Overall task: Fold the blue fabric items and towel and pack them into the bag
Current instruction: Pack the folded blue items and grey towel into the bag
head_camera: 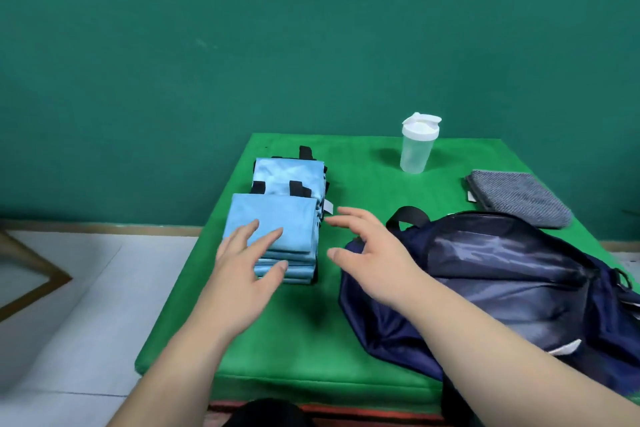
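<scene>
While the left hand (pixel 249 263) lies flat, fingers spread, on the near stack of folded blue cloth (pixel 277 215), the right hand (pixel 367 253) hovers open and empty over the left edge of the navy bag (pixel 374 333). Second blue bundle (pixel 287 172) touches the stack at its 12 o'clock. Shaker bottle (pixel 417 146) at 1 o'clock on the green mat (pixel 311 340). Folded grey towel (pixel 519 198) at 2 o'clock, behind the bag. Bag lies unzipped.

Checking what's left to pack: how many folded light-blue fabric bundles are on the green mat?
2. The near bundle lies at the left hand; the far bundle sits directly behind it. Their stacked layers may hide separate pieces.
</scene>
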